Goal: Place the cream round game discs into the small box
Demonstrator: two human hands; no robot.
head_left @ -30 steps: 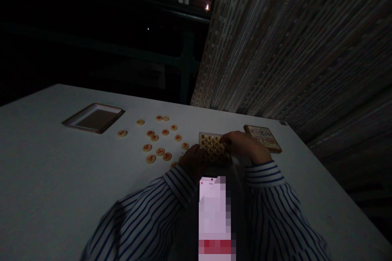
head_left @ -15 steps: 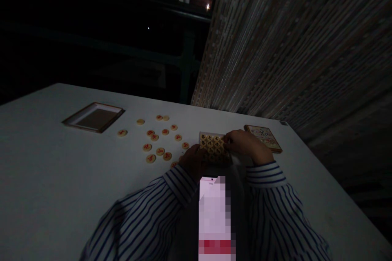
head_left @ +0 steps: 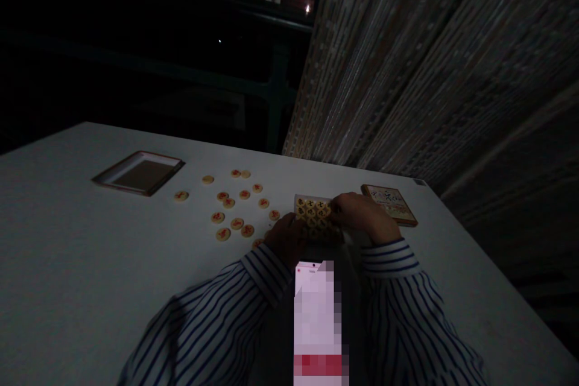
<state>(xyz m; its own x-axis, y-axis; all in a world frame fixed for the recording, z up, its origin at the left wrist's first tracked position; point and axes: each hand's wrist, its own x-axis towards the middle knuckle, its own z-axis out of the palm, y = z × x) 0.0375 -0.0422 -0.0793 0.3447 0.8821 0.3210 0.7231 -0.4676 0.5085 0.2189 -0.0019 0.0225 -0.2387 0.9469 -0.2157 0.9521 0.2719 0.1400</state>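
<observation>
A small open box stands on the table in front of me, filled with rows of round Chinese chess pieces marked in black. My left hand is closed at the box's left side, fingers over its near-left part. At the far right corner is my right hand, fingers pinched together over the last column; whether they grip a piece or the box edge is too dark to tell. Loose red-marked Chinese chess pieces lie scattered left of the box, one partly behind my left hand.
An empty-looking shallow tray or lid lies at the far left of the white table. To the right rests a flat printed box or lid. A lit phone is close in front of me. A strand curtain hangs beyond the table.
Hardly anything differs. My right hand has shifted very slightly left over the box corner; my left hand and the loose pieces stay in place.
</observation>
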